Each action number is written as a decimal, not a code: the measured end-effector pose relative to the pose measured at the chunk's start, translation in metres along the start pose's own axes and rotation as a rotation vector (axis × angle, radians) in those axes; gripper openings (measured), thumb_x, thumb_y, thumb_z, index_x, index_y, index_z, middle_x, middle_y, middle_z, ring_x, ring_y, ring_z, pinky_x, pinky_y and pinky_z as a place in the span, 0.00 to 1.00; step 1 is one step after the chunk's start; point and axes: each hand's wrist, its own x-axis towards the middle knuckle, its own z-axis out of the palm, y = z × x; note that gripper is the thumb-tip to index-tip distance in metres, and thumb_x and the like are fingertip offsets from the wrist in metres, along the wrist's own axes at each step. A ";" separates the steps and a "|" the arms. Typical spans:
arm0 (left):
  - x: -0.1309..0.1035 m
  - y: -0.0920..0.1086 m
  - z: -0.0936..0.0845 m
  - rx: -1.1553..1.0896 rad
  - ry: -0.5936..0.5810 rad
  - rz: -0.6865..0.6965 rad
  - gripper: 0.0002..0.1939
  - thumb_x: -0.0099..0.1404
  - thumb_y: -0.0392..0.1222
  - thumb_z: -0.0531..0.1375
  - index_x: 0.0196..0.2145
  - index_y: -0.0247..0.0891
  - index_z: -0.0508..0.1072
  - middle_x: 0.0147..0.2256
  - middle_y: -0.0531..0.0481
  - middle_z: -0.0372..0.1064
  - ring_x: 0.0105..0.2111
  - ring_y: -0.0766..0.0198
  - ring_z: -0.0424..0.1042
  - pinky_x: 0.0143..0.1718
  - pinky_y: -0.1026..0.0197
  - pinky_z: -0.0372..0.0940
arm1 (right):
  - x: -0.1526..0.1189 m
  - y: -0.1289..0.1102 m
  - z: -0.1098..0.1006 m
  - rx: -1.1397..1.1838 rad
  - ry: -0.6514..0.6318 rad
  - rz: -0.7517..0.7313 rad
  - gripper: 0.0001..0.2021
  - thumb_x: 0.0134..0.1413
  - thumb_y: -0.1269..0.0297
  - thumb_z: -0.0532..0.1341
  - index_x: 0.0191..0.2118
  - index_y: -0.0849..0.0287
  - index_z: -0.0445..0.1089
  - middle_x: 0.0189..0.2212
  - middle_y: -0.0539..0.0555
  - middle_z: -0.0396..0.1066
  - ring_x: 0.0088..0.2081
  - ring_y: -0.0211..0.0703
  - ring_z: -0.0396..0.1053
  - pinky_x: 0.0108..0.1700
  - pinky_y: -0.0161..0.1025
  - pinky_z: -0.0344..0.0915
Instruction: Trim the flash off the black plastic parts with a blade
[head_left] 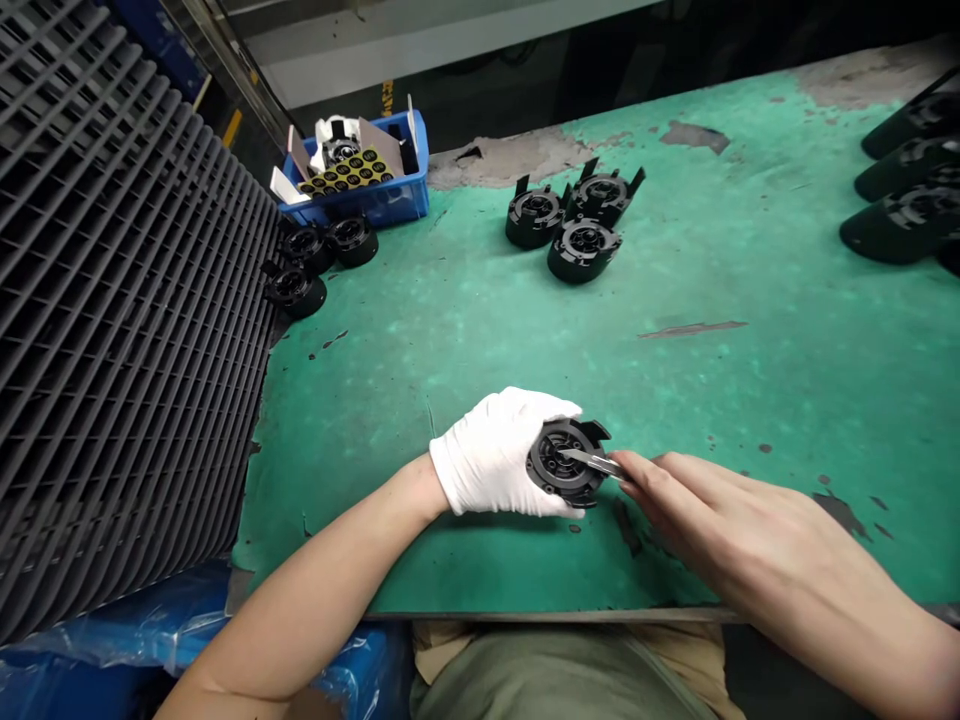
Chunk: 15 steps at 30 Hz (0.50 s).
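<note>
With the blue bin (397,200) as landmark, the round black housing (551,462) is to its right and well toward the person, over the green worktop (450,320). The gloved left hand (506,455) has its grip pinching the housing around the outer wall, thumb and fingers on opposite sides, which seems to steady it while leaving the ribbed face bare. The glove likely shields that palm from the edge.

The bare right hand (720,520) has its grip closed around the handle of a scalpel-like knife (596,461), low near the blade, probably for fine control. The tip lies over the housing's centre; whether it touches cannot be told.

Three upright housings (577,255) are grouped right of the bin, tabs upward, presumably so they stand stably. Another dark cluster (352,240) sits just beside the bin's near side. A patterned yellow-and-black sheet (349,175) leans in the bin, perhaps because it is too tall to lie flat.
</note>
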 end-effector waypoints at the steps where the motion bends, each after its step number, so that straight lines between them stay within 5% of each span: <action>1: 0.000 0.000 0.000 0.003 0.004 -0.002 0.47 0.59 0.70 0.89 0.67 0.42 0.88 0.61 0.36 0.94 0.64 0.30 0.93 0.74 0.36 0.84 | 0.001 -0.001 -0.002 -0.004 0.002 -0.012 0.20 0.90 0.68 0.55 0.75 0.54 0.74 0.37 0.52 0.78 0.30 0.47 0.76 0.30 0.44 0.67; 6: 0.001 0.000 -0.001 -0.025 -0.007 0.024 0.41 0.61 0.69 0.88 0.61 0.40 0.89 0.58 0.35 0.94 0.61 0.32 0.94 0.72 0.37 0.84 | 0.002 -0.002 -0.004 0.059 -0.003 -0.057 0.26 0.84 0.77 0.55 0.76 0.53 0.75 0.35 0.51 0.78 0.28 0.47 0.74 0.29 0.45 0.65; 11: 0.002 0.001 -0.003 -0.044 -0.007 0.032 0.40 0.62 0.66 0.89 0.62 0.41 0.89 0.60 0.36 0.94 0.63 0.32 0.94 0.71 0.39 0.84 | -0.001 0.005 -0.002 0.052 0.008 0.012 0.11 0.90 0.64 0.62 0.66 0.51 0.80 0.39 0.52 0.81 0.29 0.46 0.76 0.31 0.48 0.66; 15: 0.003 0.006 -0.007 -0.053 -0.045 0.004 0.36 0.62 0.65 0.89 0.58 0.43 0.90 0.59 0.38 0.94 0.61 0.34 0.94 0.71 0.39 0.83 | 0.006 0.013 -0.007 -0.026 0.006 0.015 0.10 0.90 0.60 0.62 0.59 0.52 0.82 0.37 0.52 0.79 0.30 0.49 0.77 0.31 0.49 0.65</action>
